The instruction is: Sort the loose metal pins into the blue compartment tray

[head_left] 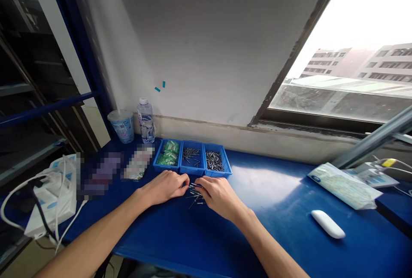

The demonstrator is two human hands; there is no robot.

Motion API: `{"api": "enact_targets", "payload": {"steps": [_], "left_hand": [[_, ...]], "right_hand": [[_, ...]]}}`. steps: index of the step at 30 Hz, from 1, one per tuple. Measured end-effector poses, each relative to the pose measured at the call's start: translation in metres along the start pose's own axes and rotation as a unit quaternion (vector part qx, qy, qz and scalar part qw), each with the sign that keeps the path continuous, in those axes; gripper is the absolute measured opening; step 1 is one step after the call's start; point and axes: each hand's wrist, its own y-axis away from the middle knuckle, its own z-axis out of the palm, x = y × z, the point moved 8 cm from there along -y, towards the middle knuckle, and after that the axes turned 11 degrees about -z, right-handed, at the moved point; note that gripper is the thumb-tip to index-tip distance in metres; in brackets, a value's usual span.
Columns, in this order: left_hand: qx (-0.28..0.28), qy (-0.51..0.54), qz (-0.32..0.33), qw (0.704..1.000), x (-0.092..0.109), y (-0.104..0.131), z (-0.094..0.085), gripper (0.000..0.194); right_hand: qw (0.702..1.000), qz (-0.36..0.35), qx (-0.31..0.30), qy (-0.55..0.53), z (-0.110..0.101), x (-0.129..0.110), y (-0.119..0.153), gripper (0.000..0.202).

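A small loose pile of thin metal rivet-like pins lies on the blue table in front of the bins. My left hand is at the pile's left side, its fingers curled with thumb and fingertip together; whatever they hold is too small to tell. My right hand is over the pile's right side, fingers closed around a metal pin. Behind the hands stand three joined blue bins: the left bin holds green packets, the middle bin some long metal pins, the right bin many metal pins.
A cup and a water bottle stand at the back left. White power strips with cables lie at the left edge. On the right are a white case, a plastic packet and another power strip.
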Motion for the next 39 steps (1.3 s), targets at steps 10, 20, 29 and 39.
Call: {"api": "enact_targets", "payload": {"steps": [10, 20, 29, 39], "left_hand": [[0.007, 0.015, -0.011, 1.0, 0.003, 0.0, -0.003, 0.012], [0.045, 0.088, 0.043, 0.994, 0.012, 0.003, -0.008, 0.015], [0.102, 0.16, 0.068, 0.98, 0.016, 0.006, -0.022, 0.009], [0.083, 0.226, 0.036, 0.97, 0.011, 0.004, -0.017, 0.005]], "right_hand": [[1.0, -0.012, 0.019, -0.01, -0.002, -0.001, 0.002, 0.019], [0.992, -0.06, 0.11, -0.013, -0.016, -0.013, 0.002, 0.026], [0.976, -0.04, 0.213, -0.002, -0.04, -0.007, 0.007, 0.025], [0.996, -0.041, 0.079, -0.009, -0.006, -0.009, 0.001, 0.036]]}}
